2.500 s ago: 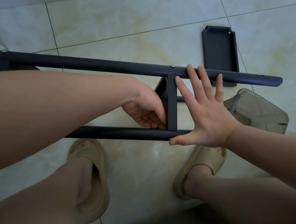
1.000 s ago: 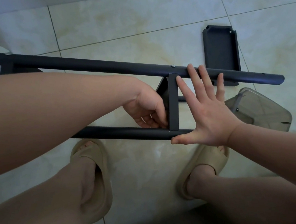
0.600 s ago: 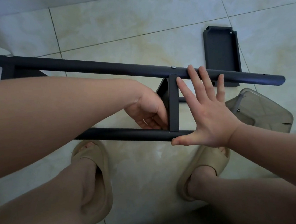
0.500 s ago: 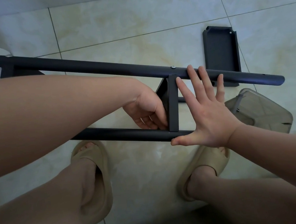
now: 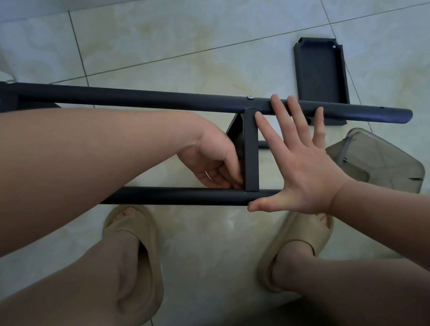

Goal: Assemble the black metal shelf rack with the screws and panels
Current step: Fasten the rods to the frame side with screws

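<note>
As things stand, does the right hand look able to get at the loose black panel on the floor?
Probably yes: the right hand rests flat against the far tube, holding nothing, and the loose black panel lies just beyond, the tube crossing its near end.

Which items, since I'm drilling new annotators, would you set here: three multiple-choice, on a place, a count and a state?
1. Where does the loose black panel lie?
A. On the floor beyond the far tube.
B. On a lap.
C. In the clear box.

2. How many beige slippers show?
A. One.
B. Two.
C. Three.

3. How is the right hand?
A. Fisted.
B. Gripping a screwdriver.
C. Flat, fingers spread.

Key:
1 A, it lies on the floor past the far tube.
2 B, a pair shows, no more.
3 C, its straight fingers reach across to the far tube.
</note>
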